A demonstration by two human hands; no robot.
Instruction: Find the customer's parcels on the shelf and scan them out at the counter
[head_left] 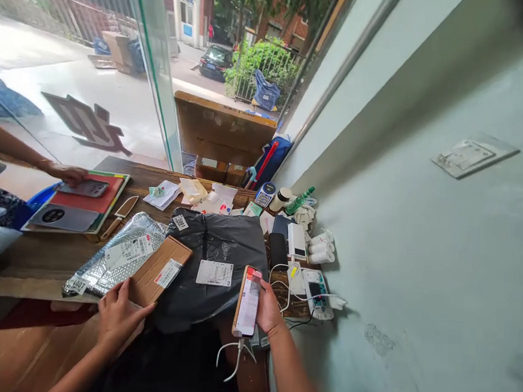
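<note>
My right hand (268, 308) holds a phone (247, 301) upright above the near edge of a black plastic mailer bag (225, 246) with a white label (215, 272); a white cable hangs from the phone. My left hand (118, 315) rests with fingers spread on the near corner of a brown cardboard envelope (158, 269). A silver bubble mailer (117, 254) with labels lies just left of the envelope. All parcels sit on a wooden table (40, 257).
Another person's hand (67, 173) touches a phone on a red board (87, 201) at the far left, a knife (119, 217) beside it. Chargers, paper rolls (322, 248), a handheld scanner (316, 292) and bottles crowd the right, against the pale wall. A glass pane stands behind.
</note>
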